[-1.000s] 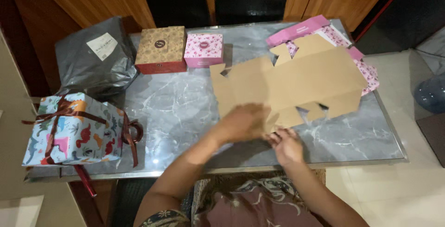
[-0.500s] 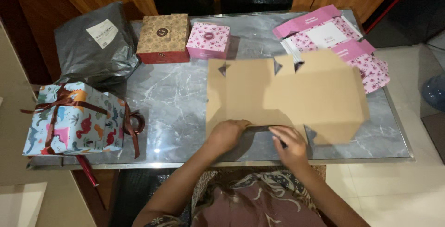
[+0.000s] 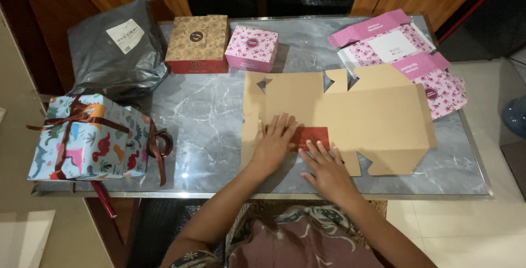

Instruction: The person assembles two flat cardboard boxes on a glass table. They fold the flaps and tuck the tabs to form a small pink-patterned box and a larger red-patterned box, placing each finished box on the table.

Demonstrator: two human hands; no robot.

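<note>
Both hands, L (image 3: 272, 143) & R (image 3: 327, 170), are pressing flat, fingers apart, on card (image 3: 378, 117); red flap (image 3: 310, 135) may spring back if pressure eases.

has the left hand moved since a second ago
Yes. The left hand has gone from the near edge of the flat brown cardboard up onto it, toward the pink box, palm down.

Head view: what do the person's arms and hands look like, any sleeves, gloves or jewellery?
Both arms are bare from the hands up past the elbows. The left hand and right hand wear no gloves, and no rings, watch or bracelets show. A short patterned sleeve edges the left upper arm. The right arm's upper part is out of frame.
</note>
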